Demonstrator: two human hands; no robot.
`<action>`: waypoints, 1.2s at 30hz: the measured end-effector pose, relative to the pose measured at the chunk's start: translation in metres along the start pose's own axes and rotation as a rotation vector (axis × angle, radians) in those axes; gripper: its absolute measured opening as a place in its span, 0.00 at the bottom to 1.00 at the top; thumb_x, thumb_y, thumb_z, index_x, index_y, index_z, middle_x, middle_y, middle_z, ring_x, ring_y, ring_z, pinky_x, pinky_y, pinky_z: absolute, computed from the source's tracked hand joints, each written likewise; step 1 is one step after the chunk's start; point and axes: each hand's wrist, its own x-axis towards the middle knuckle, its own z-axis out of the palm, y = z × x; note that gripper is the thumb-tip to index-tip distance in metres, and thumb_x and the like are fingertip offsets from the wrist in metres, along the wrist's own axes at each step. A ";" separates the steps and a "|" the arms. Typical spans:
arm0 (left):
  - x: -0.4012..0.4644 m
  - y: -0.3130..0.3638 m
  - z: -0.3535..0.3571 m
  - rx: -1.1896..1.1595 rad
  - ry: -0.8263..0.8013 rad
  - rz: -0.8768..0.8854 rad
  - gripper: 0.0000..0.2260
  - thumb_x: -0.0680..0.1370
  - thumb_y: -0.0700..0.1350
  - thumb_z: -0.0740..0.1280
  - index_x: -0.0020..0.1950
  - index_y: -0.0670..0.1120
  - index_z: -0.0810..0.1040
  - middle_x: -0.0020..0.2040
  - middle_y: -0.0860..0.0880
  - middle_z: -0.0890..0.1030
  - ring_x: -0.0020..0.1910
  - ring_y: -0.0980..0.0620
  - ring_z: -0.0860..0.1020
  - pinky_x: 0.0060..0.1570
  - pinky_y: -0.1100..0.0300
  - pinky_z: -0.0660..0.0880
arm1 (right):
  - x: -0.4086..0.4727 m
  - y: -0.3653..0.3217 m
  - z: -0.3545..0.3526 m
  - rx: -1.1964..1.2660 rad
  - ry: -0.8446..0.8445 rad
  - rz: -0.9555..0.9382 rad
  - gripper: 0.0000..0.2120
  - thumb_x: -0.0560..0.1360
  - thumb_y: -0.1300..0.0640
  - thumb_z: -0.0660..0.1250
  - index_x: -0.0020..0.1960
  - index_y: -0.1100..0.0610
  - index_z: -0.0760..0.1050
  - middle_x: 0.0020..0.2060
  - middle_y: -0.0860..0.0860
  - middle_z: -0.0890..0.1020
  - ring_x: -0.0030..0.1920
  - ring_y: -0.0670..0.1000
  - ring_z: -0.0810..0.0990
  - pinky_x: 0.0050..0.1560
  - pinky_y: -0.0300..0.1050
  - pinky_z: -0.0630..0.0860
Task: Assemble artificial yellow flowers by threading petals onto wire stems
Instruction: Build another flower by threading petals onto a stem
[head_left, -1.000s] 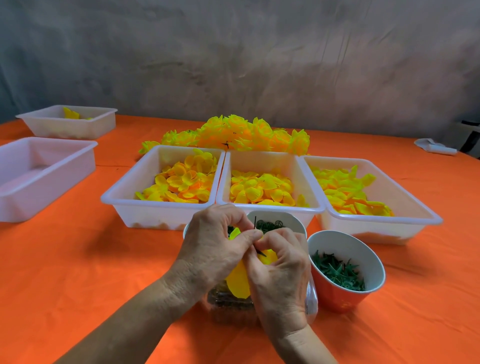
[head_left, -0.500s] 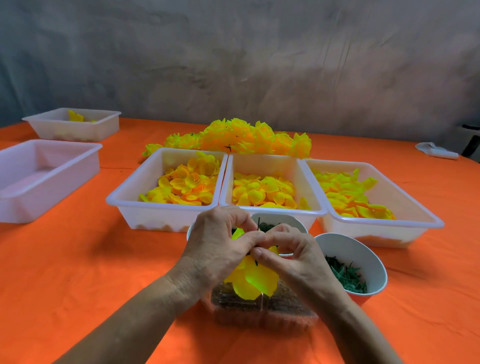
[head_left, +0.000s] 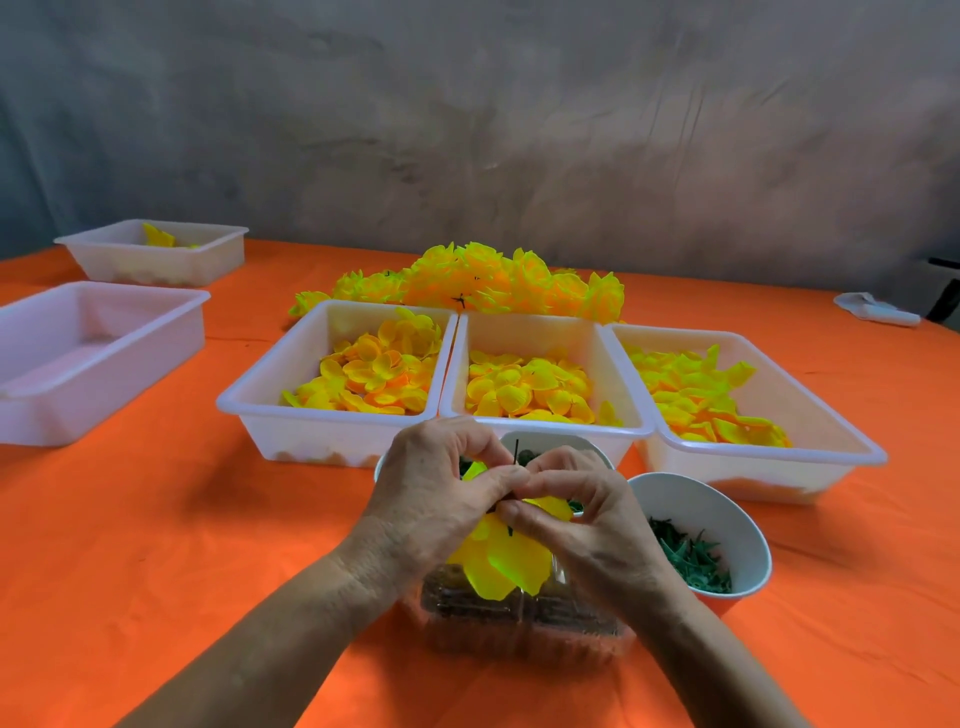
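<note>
Over the near edge of the counter (head_left: 156, 545), the two hands meet thumb to thumb above a clear box (head_left: 524, 618). The left hand (head_left: 431, 499) has its fingers (head_left: 467, 441) curled, thumb and forefinger pinched on a thin dark wire (head_left: 516, 451) whose tip sticks up just past the fingertips. The right hand (head_left: 587, 519) is curled too, its thumb and forefinger pinching the top of the yellow petals (head_left: 506, 564) at the same spot. The petals hang below the fingers of both hands, between the wrists, with their lower edges just over the box. Whether the wire passes through them is hidden by the thumbs.

Behind the hands stands a white cup (head_left: 582, 447), mostly covered; a second cup (head_left: 727, 519) with green bits sits to the right. Beyond them three trays (head_left: 332, 426) of loose petals stand side by side, and finished flowers (head_left: 493, 283) are heaped behind those. Two more trays (head_left: 104, 338) lie far left.
</note>
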 end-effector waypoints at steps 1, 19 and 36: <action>0.000 0.000 0.000 -0.027 -0.002 -0.012 0.07 0.67 0.49 0.76 0.32 0.51 0.80 0.36 0.52 0.81 0.41 0.50 0.79 0.45 0.49 0.76 | 0.000 -0.003 0.000 -0.023 0.005 -0.009 0.05 0.65 0.60 0.77 0.41 0.54 0.85 0.39 0.52 0.80 0.49 0.53 0.76 0.50 0.49 0.72; -0.004 -0.008 -0.011 -0.081 -0.062 -0.014 0.08 0.71 0.53 0.71 0.37 0.50 0.83 0.37 0.55 0.83 0.39 0.61 0.79 0.40 0.69 0.73 | 0.007 -0.028 -0.002 -0.239 0.093 -0.064 0.04 0.65 0.59 0.77 0.35 0.55 0.82 0.35 0.45 0.81 0.43 0.48 0.78 0.47 0.46 0.72; 0.025 0.024 -0.032 -0.308 0.350 0.122 0.12 0.73 0.56 0.65 0.41 0.50 0.82 0.37 0.57 0.82 0.38 0.60 0.76 0.46 0.64 0.73 | 0.047 -0.074 -0.038 0.336 0.162 -0.011 0.01 0.68 0.62 0.73 0.38 0.59 0.82 0.31 0.51 0.83 0.32 0.44 0.78 0.35 0.36 0.72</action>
